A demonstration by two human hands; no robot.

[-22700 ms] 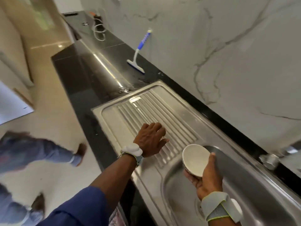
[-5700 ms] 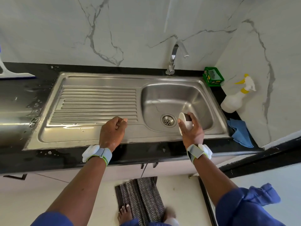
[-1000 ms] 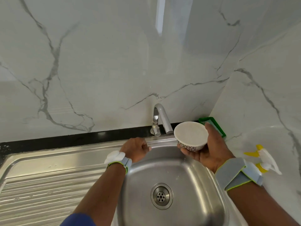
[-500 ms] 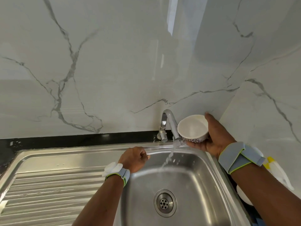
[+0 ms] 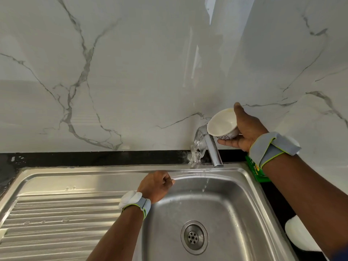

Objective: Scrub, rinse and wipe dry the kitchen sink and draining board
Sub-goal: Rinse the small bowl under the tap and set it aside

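My right hand grips a small white bowl, tilted over the chrome tap. Water pours from the bowl onto the tap base and the sink's back rim. The steel sink basin lies below, with its round drain at the bottom. My left hand rests on the back rim at the basin's left corner, fingers curled, with nothing seen in it. The ribbed draining board stretches to the left.
A white marble wall rises behind the black counter strip. A green packet sits right of the basin, partly hidden by my right arm. A white bottle body shows at the right edge.
My right hand has raised and tipped the bowl further, and water now falls on the tap base instead of into the basin. My left hand has stayed on the rim.
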